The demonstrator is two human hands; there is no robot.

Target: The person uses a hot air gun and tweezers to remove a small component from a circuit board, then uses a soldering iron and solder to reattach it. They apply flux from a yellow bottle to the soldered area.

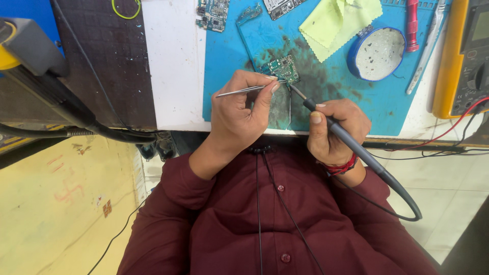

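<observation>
1. Left hand (239, 109) grip is closed on thin metal tweezers (248, 89); thumb and forefinger pinch near the front, the tail sticks out behind the grip. Long axis almost level, tips pointing away from the grip onto the small green circuit board (283, 67).
2. Likely held that way to pin or steady something on the board; what the tips touch is too small to tell.
3. Right hand (336, 127) grip is wrapped pen-style on the grey soldering iron (336, 133). Long axis diagonal; tip points up and ahead of the grip to the board's near edge, and its cable (407, 201) trails behind the grip past the wrist.
4. Pen hold likely gives fine tip control; both tools meet at the board just ahead of both grips.
5. Board lies flat on the blue mat (229, 61) on the surface, on a dark stained patch.
6. Beyond the right grip: yellow cloth (338, 23), round blue tin (377, 53), red-handled tool (411, 23), yellow multimeter (466, 56).
</observation>
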